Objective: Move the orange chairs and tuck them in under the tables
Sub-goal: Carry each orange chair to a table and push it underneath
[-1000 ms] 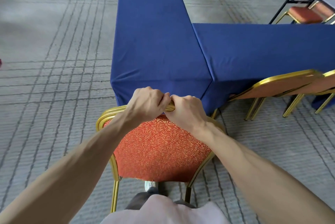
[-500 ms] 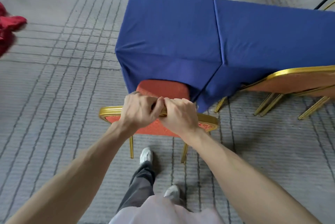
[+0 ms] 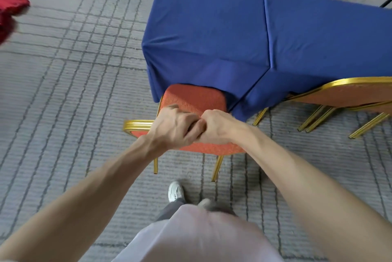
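Both hands clamp side by side on the orange chair's [image 3: 195, 97] backrest rail, left hand [image 3: 176, 128] touching right hand [image 3: 219, 127]. The seat's front edge sits under the blue-draped desk [image 3: 207, 28]; neighbouring chairs [image 3: 343, 94] are tucked in at right.

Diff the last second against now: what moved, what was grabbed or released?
The orange upholstered chair with gold metal frame went from tipped back to level and slid forward; its seat front now sits under the blue-clothed table. Left hand and right hand kept gripping its backrest rail; nothing released. The neighbouring tucked orange chairs stayed put.
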A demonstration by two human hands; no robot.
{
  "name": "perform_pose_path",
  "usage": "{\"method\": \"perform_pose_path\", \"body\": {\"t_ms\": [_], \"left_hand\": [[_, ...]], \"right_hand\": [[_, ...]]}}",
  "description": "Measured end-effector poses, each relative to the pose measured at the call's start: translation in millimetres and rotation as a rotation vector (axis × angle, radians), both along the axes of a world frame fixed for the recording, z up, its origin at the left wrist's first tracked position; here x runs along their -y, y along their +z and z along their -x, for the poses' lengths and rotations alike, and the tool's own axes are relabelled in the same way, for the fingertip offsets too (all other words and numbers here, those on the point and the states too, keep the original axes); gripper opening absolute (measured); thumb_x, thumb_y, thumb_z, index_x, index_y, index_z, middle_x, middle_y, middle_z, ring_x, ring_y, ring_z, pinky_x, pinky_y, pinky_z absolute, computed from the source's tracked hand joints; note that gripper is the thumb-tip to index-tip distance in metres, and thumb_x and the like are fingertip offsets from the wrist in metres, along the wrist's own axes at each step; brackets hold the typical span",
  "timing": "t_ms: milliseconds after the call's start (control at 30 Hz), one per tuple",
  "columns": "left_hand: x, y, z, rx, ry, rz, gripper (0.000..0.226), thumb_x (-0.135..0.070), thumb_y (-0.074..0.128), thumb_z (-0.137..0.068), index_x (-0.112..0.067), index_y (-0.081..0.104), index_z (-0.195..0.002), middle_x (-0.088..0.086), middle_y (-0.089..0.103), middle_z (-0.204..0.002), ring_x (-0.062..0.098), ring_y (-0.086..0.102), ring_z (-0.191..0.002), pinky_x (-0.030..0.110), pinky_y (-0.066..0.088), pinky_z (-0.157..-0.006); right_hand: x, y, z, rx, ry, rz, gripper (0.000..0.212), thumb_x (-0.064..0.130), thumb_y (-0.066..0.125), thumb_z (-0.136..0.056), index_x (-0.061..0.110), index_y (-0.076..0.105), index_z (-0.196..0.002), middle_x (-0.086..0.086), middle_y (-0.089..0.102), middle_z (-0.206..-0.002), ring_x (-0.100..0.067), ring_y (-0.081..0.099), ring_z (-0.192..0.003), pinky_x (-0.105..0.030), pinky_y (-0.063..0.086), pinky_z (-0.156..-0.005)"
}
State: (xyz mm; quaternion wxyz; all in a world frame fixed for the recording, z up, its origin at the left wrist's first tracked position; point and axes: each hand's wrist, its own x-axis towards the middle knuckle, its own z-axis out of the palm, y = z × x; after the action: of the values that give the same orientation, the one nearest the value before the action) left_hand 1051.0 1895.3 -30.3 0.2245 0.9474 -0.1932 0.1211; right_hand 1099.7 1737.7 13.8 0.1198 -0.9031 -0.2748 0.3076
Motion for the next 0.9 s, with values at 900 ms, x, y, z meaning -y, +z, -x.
{"method": "perform_pose_path", "body": {"t_ms": [900], "left_hand": [[20,-72,11,-0.041,0.082,-0.099,0.045,-0.039,0.035,-0.095,-0.018,0.052,-0.058,0.001,0.059,-0.052,0.028,0.053,-0.046,0.028,0.026,-0.064]], "right_hand": [[26,-94,32,0.167,-0.151,-0.144,0.039,0.051,0.064,-0.082,0.014,0.070,-0.087,-0.010,0.073,-0.085,-0.029,0.068,-0.084,-0.027,0.039,-0.064]]}}
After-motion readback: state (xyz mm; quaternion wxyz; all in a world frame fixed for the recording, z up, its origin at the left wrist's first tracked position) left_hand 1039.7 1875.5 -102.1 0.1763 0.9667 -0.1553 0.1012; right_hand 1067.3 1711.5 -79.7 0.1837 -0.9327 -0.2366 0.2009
